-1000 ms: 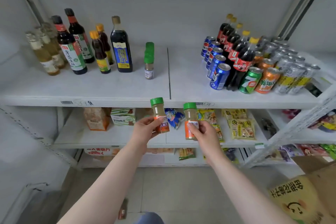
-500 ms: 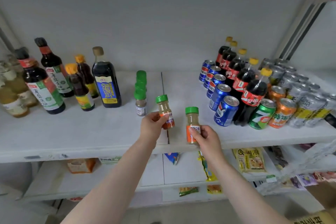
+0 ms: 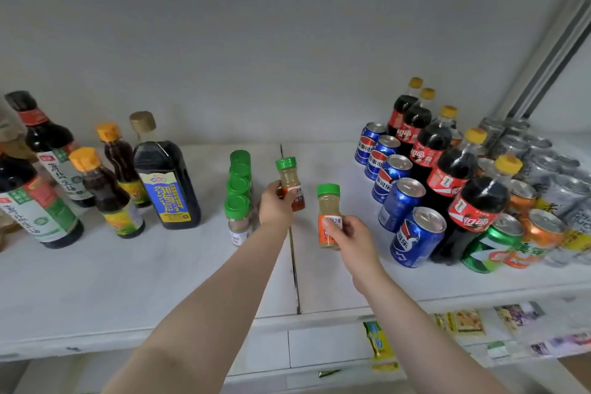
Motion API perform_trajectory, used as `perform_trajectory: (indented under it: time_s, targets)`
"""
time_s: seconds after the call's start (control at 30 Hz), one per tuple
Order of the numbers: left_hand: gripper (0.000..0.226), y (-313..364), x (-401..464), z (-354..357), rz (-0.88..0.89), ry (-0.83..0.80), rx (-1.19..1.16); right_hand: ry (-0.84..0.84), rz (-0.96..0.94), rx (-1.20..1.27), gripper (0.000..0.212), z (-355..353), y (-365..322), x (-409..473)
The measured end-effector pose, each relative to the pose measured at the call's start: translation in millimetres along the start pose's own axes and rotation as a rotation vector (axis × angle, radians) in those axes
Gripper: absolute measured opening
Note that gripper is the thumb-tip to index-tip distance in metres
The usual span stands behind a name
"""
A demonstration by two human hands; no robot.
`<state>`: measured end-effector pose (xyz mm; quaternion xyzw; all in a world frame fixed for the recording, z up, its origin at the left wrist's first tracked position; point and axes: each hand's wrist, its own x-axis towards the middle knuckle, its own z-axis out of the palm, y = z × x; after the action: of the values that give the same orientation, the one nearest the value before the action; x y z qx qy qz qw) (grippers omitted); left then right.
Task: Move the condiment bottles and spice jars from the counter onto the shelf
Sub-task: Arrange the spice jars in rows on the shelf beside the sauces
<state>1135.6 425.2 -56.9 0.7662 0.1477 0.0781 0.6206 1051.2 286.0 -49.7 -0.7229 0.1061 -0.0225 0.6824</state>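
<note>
The left hand [image 3: 275, 203] grips a green-capped spice jar [image 3: 290, 184] by its lower half, fingers wrapped round the orange label, so that the cap and the pale powder stand clear above the knuckles; the jar is upright with a slight tilt and sits above the dark seam [image 3: 293, 253] that splits the white shelf [image 3: 128, 278]. Whether its base touches the shelf cannot be told, since the hand covers it. The right hand [image 3: 347, 238] holds a second jar [image 3: 328, 216] of the same kind — thumb across the front of the label, fingers curled behind — nearer the front edge and to the right of the first, upright, its base low over the board or resting on it. The two jars are near each other but apart. Just beside the left hand, on its left, stands a row of jars [image 3: 238, 198] with the same green caps, running back toward the wall. Farther left are the dark sauce bottles [image 3: 166, 182] with yellow and tan caps. To the right of the right hand — close to its wrist — stand blue soda cans [image 3: 415, 235], with cola bottles [image 3: 476, 205] and more cans behind them. Snack packets [image 3: 379, 345] lie on the lower shelf below.
</note>
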Motion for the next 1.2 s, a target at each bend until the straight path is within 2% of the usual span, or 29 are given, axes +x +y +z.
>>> perform_trajectory:
  time_s: [0.2, 0.33, 0.47, 0.67, 0.93, 1.07, 1.2]
  targets:
    - [0.032, -15, 25, 10, 0.043, 0.032, -0.047, -0.051, 0.023, 0.011, 0.023, 0, 2, 22]
    - [0.04, -26, 39, 8, 0.114, 0.061, 0.038, -0.08, 0.028, 0.043, 0.019, -4, 5, 32]
    - [0.044, -26, 38, 4, 0.171, 0.022, 0.026, -0.108, 0.032, 0.049, 0.014, -6, 7, 39]
    - [0.047, -33, 42, 3, 0.193, -0.003, 0.069, -0.125, 0.027, 0.01, 0.019, -10, 8, 44]
    - [0.058, -41, 44, 8, 0.203, -0.04, 0.073, -0.129, 0.03, 0.022, 0.014, -6, 10, 50]
    - [0.063, -29, 41, 16, 0.177, 0.06, 0.148, -0.12, 0.04, 0.027, 0.015, -5, 10, 52]
    - [0.046, -30, 48, 15, 0.137, 0.136, 0.179, -0.137, 0.048, 0.024, 0.022, -3, 10, 52]
